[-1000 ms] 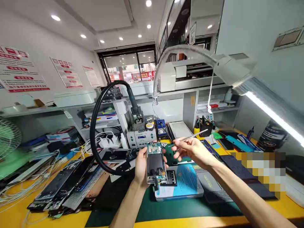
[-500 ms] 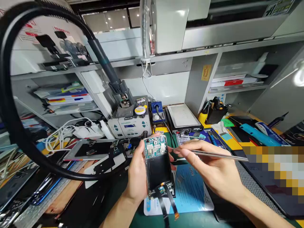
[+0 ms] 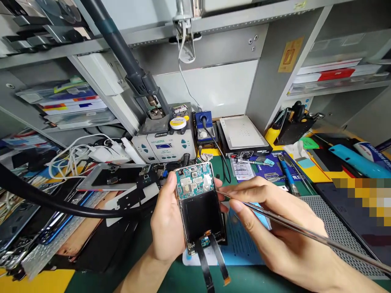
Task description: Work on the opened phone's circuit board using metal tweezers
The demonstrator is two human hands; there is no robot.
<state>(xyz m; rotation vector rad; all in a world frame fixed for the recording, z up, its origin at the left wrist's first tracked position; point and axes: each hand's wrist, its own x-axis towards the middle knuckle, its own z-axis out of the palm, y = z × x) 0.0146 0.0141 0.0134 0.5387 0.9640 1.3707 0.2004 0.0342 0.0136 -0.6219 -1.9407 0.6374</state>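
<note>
An opened phone (image 3: 201, 217) is held up in my left hand (image 3: 166, 219), the thumb along its left edge and fingertips showing at the right edge. Its green circuit board (image 3: 195, 180) shows at the top, with a black area below. Two dark flex cables (image 3: 217, 257) hang from the bottom end. My right hand (image 3: 275, 228) is closed on metal tweezers (image 3: 293, 226), pinched between thumb and fingers. The tips of the tweezers are at the phone's right edge, beside the board; whether they touch it I cannot tell.
A blue and white sheet (image 3: 241, 244) lies on the green mat (image 3: 171, 276) below the phone. Behind stand a grey control unit (image 3: 166, 144) and a flat heating plate (image 3: 242, 132). A black hose (image 3: 76, 209) crosses at left, over phone parts.
The view has moved closer and lower. My right hand and the tweezers appear larger, with the tweezers tilted more steeply down to the right. Both hands keep their holds.
</note>
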